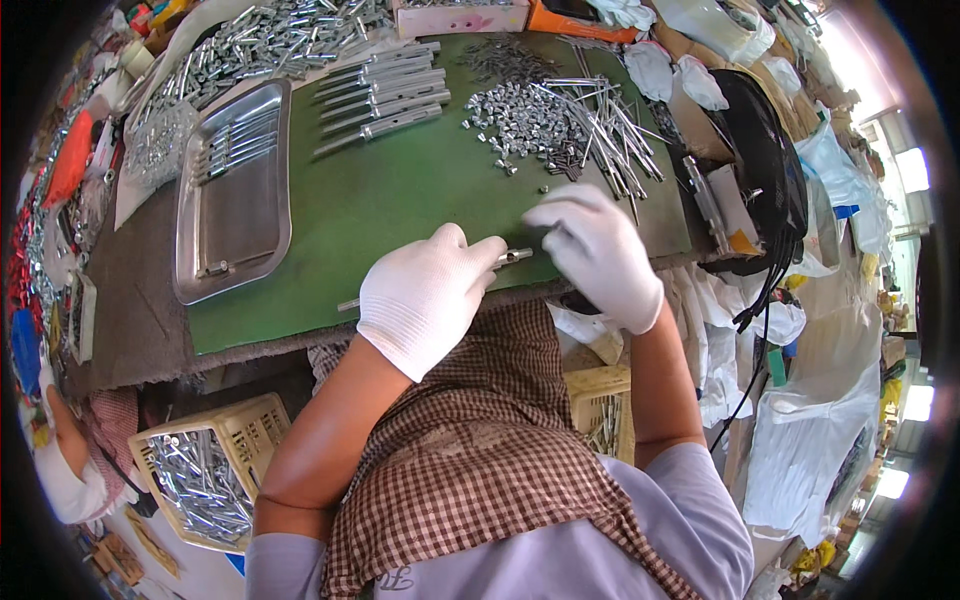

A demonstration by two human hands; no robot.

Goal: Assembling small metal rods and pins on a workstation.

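Note:
My left hand (420,300), in a white knit glove, is closed around a slim metal tube (516,257) low over the green mat (290,310). The tube's slotted end sticks out past my thumb and fingers, and a thin rod end (348,305) shows on the glove's other side. My right hand (598,255), gloved too, is raised just right of the tube's end, apart from it. Its curled fingers are smeared by motion, so whether they hold anything is unclear. Beyond it lie a heap of small metal cylinders (520,115), small dark pins (567,160) and long thin rods (618,145).
A row of similar metal tubes (385,105) lies on the far mat. Left of it, a steel tray (283,200) holds several thin rods. Metal parts (270,45) are heaped behind. A yellow crate (262,430) stands below the table; another person's arm (65,430) shows far left.

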